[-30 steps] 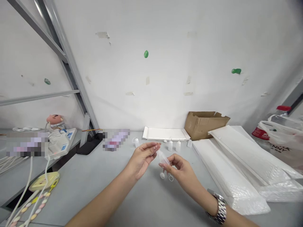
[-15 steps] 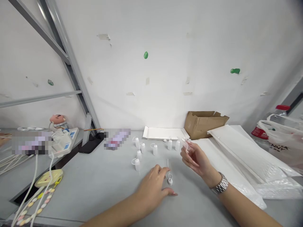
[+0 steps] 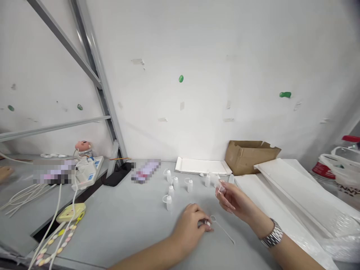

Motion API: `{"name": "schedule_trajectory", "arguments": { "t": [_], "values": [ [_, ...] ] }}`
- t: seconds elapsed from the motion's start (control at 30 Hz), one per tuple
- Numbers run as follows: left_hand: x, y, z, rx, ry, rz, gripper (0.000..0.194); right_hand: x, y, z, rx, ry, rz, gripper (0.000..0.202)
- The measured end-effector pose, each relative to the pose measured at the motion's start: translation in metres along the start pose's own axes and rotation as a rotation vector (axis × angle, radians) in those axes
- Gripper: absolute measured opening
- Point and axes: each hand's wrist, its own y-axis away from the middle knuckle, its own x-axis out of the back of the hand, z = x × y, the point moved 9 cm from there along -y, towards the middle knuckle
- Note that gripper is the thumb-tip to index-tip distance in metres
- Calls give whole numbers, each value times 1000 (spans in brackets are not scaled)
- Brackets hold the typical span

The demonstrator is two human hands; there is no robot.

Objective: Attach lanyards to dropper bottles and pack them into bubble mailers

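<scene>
My left hand [image 3: 194, 225] rests low over the table, thumb and fingers closed on a small white bottle cap [image 3: 207, 222]. A thin white ring and strap [image 3: 225, 232] trail from it to the lower right. To its upper right, my right hand [image 3: 232, 198] pinches a small translucent plastic piece [image 3: 221, 188], partly hidden by the fingers, so its exact kind is unclear. Several small white squeeze bottles stand upright farther back, among them one bottle [image 3: 169, 202] with a ring strap and another [image 3: 207, 180] just left of my right hand.
A white shallow tray [image 3: 202, 166] and a brown cardboard box [image 3: 251, 159] stand by the wall. White bubble mailers [image 3: 298, 198] lie at right beside a plastic bag [image 3: 345, 180]. At left are a power strip [image 3: 90, 174], cables, a yellow case [image 3: 71, 213] and a bead strap [image 3: 56, 243].
My left hand has closed on the cap, and the strap has swung from pointing away to the lower right. My right hand stays raised with its plastic piece. The view has shifted slightly.
</scene>
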Motion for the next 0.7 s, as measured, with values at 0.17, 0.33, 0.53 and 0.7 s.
{"name": "schedule_trajectory", "arguments": {
  "t": [0.17,0.33,0.53,0.7],
  "values": [
    [5,2,9,-142,-119,76,16,11,-2,-3,61,-52,181,33],
    [4,2,4,-135,-116,54,19,11,0,3,16,41,280,37],
    [19,9,3,11,-384,97,31,15,5,11,-42,128,424,39],
    [17,9,1,53,-438,27,19,11,8,9,-35,163,452,40]
  ]
}}
